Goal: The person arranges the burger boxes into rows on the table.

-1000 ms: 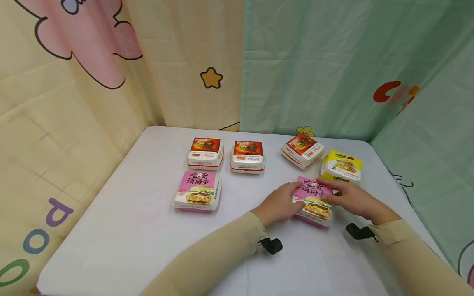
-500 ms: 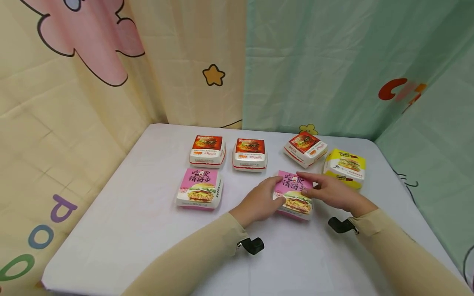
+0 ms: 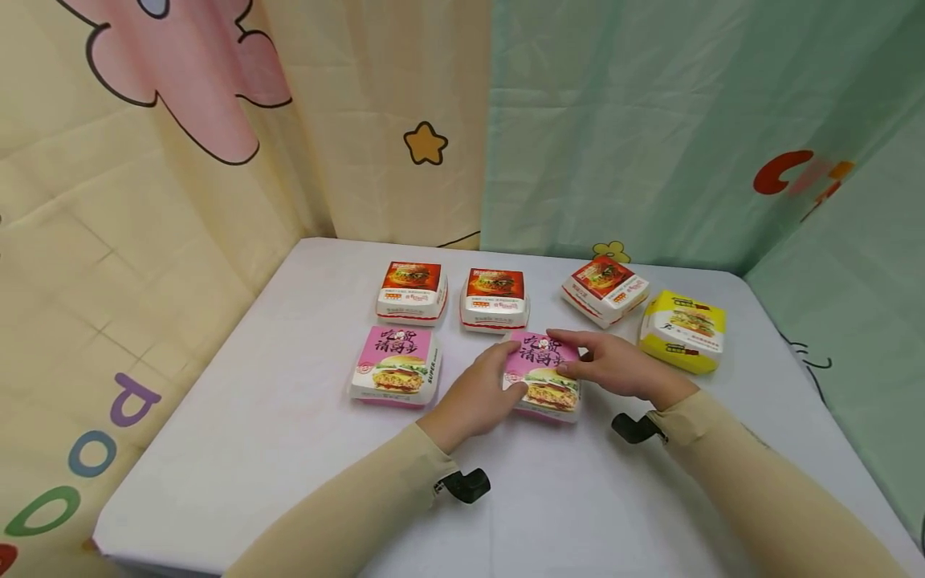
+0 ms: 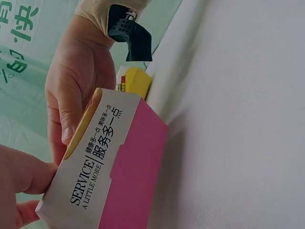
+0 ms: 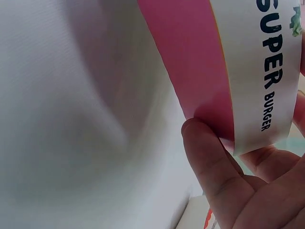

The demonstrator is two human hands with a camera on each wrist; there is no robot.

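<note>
Between my two hands is a pink and white burger box (image 3: 542, 381), printed with a burger and dark writing. My left hand (image 3: 471, 399) grips its left side, thumb at the front corner. On the opposite side my right hand (image 3: 620, 365) holds it, with fingers on the top and right edge. In the right wrist view, a fingertip (image 5: 195, 133) presses the pink lower part under the word SUPER. A gap to the shadow there suggests the box is just above the tablecloth. A second pink burger box (image 3: 396, 373) lies to the left of my left hand.
Two red and white burger boxes (image 3: 412, 291) (image 3: 495, 301) stand side by side behind. A third red and white box (image 3: 605, 289) sits turned at the back right, near a yellow burger box (image 3: 682, 329). Printed curtains (image 3: 607, 120) enclose the white table (image 3: 289, 449).
Both hands have carried the pink burger box leftward, away from the yellow box and towards the other pink one. The remaining boxes keep their places; the head view has shifted slightly.
</note>
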